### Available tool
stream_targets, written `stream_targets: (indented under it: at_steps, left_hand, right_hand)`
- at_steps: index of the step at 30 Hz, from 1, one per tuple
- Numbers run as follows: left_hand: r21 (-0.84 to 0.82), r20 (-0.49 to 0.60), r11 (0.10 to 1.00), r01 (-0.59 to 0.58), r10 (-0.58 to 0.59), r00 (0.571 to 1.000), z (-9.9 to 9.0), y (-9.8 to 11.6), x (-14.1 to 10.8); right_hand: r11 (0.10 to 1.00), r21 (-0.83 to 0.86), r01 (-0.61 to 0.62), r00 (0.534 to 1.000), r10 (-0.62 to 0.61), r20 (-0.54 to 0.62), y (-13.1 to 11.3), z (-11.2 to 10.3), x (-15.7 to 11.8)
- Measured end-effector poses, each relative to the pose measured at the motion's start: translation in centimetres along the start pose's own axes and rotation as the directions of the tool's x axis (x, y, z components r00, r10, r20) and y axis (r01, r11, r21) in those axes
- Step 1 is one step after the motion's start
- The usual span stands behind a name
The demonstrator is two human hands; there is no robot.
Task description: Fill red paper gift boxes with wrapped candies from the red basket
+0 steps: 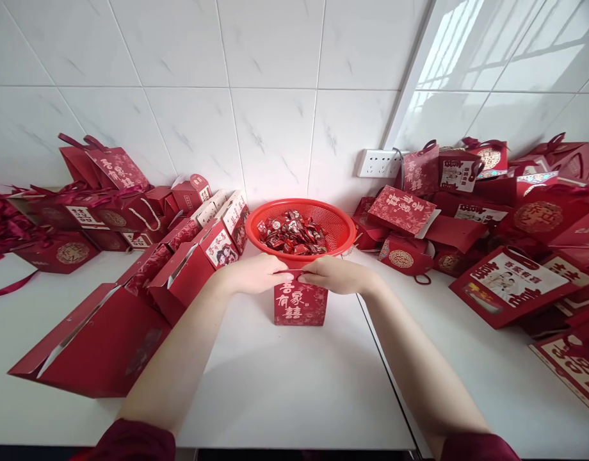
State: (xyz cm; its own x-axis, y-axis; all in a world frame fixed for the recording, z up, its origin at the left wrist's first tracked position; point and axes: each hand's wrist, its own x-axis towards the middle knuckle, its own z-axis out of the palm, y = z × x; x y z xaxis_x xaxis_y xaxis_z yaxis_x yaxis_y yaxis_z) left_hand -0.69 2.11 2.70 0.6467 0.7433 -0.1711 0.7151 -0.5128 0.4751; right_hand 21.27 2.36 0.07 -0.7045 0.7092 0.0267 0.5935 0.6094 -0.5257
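Observation:
A red paper gift box (pixel 300 307) with pale Chinese characters stands upright on the white table, in the middle of the head view. My left hand (pixel 257 274) grips its upper left side, thumb on the front face and fingers hidden behind. On the upper right side, my right hand (pixel 337 274) holds it the same way. Both thumbs point inward near the top edge. Directly behind the box is a red plastic basket (pixel 346 238) with many wrapped candies (pixel 294 233) in it.
Rows of red gift boxes (pixel 95 339) line the left side, with more boxes (pixel 116 168) and ribbons behind. At right lies a pile of assorted red boxes (pixel 510 282). A white power strip (pixel 378 164) is on the tiled wall. A seam runs along the table (pixel 294 390).

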Motion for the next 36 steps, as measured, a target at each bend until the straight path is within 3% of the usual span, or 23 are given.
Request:
stream_targets:
  at_steps: [8, 13, 17, 19, 20, 22, 24, 26, 27, 28, 29, 30, 34, 36]
  left_hand:
    - [0.053, -0.066, 0.998, 0.042, -0.038, 0.997, 1.0, 0.5, -0.6]
    - [0.134, -0.324, 0.986, 0.1, -0.052, 0.945, 4.0, 1.9, -2.6]
    - [-0.099, -0.416, 0.989, 0.106, -0.138, 0.899, 7.6, 2.0, -5.7]
    - [-0.244, -0.485, 0.966, 0.086, -0.198, 0.852, 9.6, 2.0, -8.0]
    - [-0.292, -0.538, 0.953, 0.082, -0.235, 0.81, 10.5, 2.1, -9.4]
    - [-0.327, -0.682, 0.939, 0.108, -0.314, 0.661, 12.1, 2.4, -12.3]
    - [-0.305, -0.859, 0.939, 0.161, -0.344, 0.378, 13.3, 2.8, -15.3]
    - [-0.241, -0.961, 0.941, 0.236, -0.265, 0.075, 13.8, 2.9, -17.9]
    - [-0.208, -0.978, 0.934, 0.291, -0.205, -0.04, 13.8, 2.8, -18.9]
    - [-0.17, -0.984, 0.919, 0.357, -0.136, -0.119, 13.7, 2.5, -19.7]
    - [-0.126, -0.986, 0.893, 0.433, -0.065, -0.153, 13.5, 2.1, -20.3]
    - [-0.073, -0.99, 0.856, 0.512, 0.001, -0.144, 13.4, 1.5, -20.6]
    - [0.106, -0.992, 0.676, 0.73, 0.123, 0.031, 13.1, -2.0, -20.6]
    - [0.117, -0.99, 0.631, 0.767, 0.134, 0.041, 13.3, -3.5, -20.3]
  right_hand:
    - [0.997, 0.048, 0.054, 0.997, -0.057, 0.05, 0.0, 0.0, -0.1]
    - [0.994, 0.09, 0.067, 0.991, -0.077, 0.11, -0.4, -0.2, -0.7]
    - [0.978, 0.18, 0.104, 0.955, -0.148, 0.255, -2.3, -0.6, -1.9]
    - [0.964, 0.225, 0.144, 0.944, -0.202, 0.26, -3.2, -0.9, -2.6]
    - [0.959, 0.234, 0.163, 0.945, -0.22, 0.243, -3.5, -1.0, -3.0]
    - [0.963, 0.215, 0.16, 0.957, -0.205, 0.206, -3.7, -1.3, -3.7]
    - [0.983, 0.156, 0.096, 0.977, -0.123, 0.173, -3.3, -1.5, -4.4]
    - [0.996, 0.086, 0.022, 0.991, -0.033, 0.133, -2.7, -1.8, -4.9]
    - [0.999, 0.054, -0.005, 0.994, -0.001, 0.11, -2.3, -2.0, -5.0]
    - [0.999, 0.029, -0.028, 0.995, 0.026, 0.092, -2.1, -2.1, -5.2]
    - [0.999, 0.01, -0.049, 0.996, 0.048, 0.078, -1.9, -2.2, -5.3]
    - [0.998, -0.003, -0.065, 0.995, 0.065, 0.069, -1.8, -2.4, -5.3]
    - [0.995, -0.012, -0.104, 0.993, 0.104, 0.059, -1.9, -2.8, -5.6]
    - [0.994, 0.005, -0.107, 0.993, 0.106, 0.053, -2.0, -3.1, -6.0]
